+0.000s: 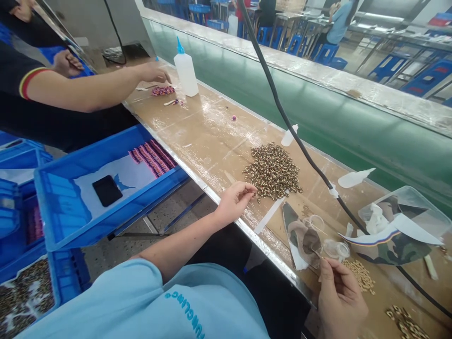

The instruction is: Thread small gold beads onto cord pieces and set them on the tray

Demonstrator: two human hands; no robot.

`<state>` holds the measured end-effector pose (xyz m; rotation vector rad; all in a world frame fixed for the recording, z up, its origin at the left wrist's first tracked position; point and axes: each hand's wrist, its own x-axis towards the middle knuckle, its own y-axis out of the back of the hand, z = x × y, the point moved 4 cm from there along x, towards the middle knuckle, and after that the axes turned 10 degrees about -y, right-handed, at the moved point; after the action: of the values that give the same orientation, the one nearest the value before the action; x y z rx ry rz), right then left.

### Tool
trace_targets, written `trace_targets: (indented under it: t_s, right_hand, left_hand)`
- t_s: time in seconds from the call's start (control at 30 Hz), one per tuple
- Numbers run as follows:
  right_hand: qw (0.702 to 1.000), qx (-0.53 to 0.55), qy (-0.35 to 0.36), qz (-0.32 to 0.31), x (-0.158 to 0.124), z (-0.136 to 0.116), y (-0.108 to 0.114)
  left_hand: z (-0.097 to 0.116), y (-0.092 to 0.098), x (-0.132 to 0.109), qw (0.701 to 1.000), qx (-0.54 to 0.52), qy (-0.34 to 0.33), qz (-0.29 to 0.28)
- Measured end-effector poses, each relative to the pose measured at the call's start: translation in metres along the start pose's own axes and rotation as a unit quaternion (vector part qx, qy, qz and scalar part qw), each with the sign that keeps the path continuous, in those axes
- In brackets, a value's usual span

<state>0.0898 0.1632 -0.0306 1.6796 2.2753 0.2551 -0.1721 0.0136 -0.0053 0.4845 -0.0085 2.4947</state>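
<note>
Carefully, we should take only 1 piece at a time from the pile of spotted beads [272,170], lying on the brown tabletop [212,136] just beyond our left hand [235,200]. That hand reaches forward, wrist low, fingers pinched narrow at the pile's edge; whether they hold a bead we cannot tell. Our right hand [341,296], nearer the body, pinches a thin rod [319,256] beside a small clear dish [337,248].

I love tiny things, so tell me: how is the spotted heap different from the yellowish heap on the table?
The spotted heap is much bigger; the yellowish heap is small. The spotted heap is brown and speckled, the yellowish heap plain and pale. The spotted heap lies by the left hand, the yellowish heap by the right hand. Both lie loose on the brown table.
</note>
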Motion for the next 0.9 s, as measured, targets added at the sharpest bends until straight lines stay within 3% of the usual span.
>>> trace_targets:
  t_s: [0.2, 0.3, 0.43, 0.5, 0.6, 0.73, 0.9]
  right_hand:
    - [0.999, -0.017, 0.029, 0.013, -0.004, -0.011, -0.001]
    - [0.997, -0.040, 0.062, -0.014, -0.005, -0.020, -0.001]
    - [0.981, -0.128, 0.143, 0.008, 0.000, -0.036, 0.013]
    - [0.961, -0.193, 0.195, 0.035, 0.004, -0.047, 0.022]
    - [0.917, -0.290, 0.267, 0.065, 0.011, -0.063, 0.029]
    - [0.861, -0.378, 0.334, 0.061, 0.019, -0.077, 0.028]
    - [0.803, -0.458, 0.381, 0.031, 0.023, -0.085, 0.022]
  left_hand:
    - [0.017, -0.020, -0.008, 0.967, -0.208, 0.148, -0.026]
    - [0.026, -0.045, -0.017, 0.942, -0.250, 0.205, -0.089]
    - [0.030, -0.084, -0.033, 0.899, -0.297, 0.258, -0.191]
    - [0.029, -0.099, -0.040, 0.883, -0.313, 0.269, -0.222]
    - [0.025, -0.110, -0.045, 0.885, -0.309, 0.255, -0.239]
    - [0.020, -0.110, -0.044, 0.894, -0.308, 0.223, -0.236]
    - [0.020, -0.110, -0.046, 0.873, -0.336, 0.235, -0.265]
